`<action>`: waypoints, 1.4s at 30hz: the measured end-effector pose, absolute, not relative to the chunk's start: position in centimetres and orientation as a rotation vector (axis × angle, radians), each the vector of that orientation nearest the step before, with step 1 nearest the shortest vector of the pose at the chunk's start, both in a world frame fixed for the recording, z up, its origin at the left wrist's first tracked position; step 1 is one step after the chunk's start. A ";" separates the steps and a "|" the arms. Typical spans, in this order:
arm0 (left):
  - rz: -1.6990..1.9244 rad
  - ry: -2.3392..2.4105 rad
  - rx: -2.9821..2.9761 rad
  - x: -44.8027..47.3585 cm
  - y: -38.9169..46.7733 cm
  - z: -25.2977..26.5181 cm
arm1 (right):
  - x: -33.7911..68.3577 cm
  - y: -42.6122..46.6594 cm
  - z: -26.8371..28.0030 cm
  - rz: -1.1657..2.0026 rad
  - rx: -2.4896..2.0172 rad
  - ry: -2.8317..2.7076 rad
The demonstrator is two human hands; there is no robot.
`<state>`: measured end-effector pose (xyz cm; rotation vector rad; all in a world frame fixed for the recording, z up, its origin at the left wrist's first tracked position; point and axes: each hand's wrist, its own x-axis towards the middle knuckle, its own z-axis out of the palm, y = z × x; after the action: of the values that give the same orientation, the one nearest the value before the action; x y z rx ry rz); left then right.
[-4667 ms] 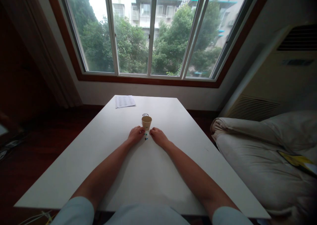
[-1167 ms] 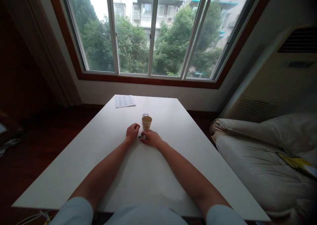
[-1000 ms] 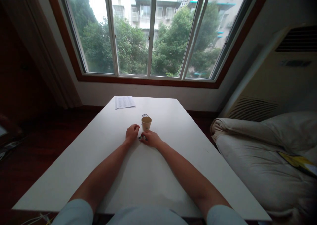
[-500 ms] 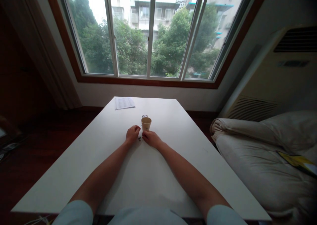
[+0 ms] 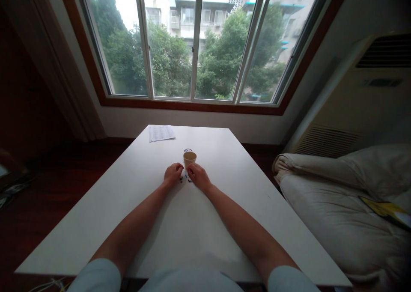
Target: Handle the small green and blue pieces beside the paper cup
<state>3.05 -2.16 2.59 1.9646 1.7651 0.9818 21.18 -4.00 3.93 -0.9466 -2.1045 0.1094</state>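
Note:
A tan paper cup [image 5: 189, 158] stands upright on the white table [image 5: 135, 185]. Just in front of its base is my right hand [image 5: 198, 175], fingers curled and pinched together; what they hold, if anything, is too small to make out. My left hand [image 5: 174, 172] rests on the table to the left of the cup, its fingers closed and their tips hidden. Between and below both hands lie several tiny dark and blue pieces [image 5: 189, 180], too small to name. Behind the cup, part of a thin dark loop [image 5: 188, 150] shows.
Sheets of printed paper [image 5: 161, 133] lie at the table's far left corner. A padded beige sofa [image 5: 321, 189] flanks the table on the right, with a yellow and black item [image 5: 383, 208] on it. Beyond the far edge is a wide window [image 5: 192, 48].
My right hand has moved slightly up and to the right, closer to the cup, uncovering more of the tiny pieces. My left hand has shifted a little to the right.

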 end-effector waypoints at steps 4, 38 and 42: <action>0.925 1.766 1.991 3.2 -2.2 2.7 | 21.4 -3.8 4.4 0.032 -0.967 -1.950; 0.817 1.716 2.060 2.4 -2.0 3.2 | 24.4 -1.5 4.2 0.107 -1.270 -2.443; 0.771 1.705 2.055 2.4 -2.3 3.7 | 24.5 -1.3 3.5 0.079 -1.356 -2.422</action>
<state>2.36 -2.25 3.67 2.0552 1.7048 0.7711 24.55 -1.27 3.49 -1.3563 -2.4219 0.0787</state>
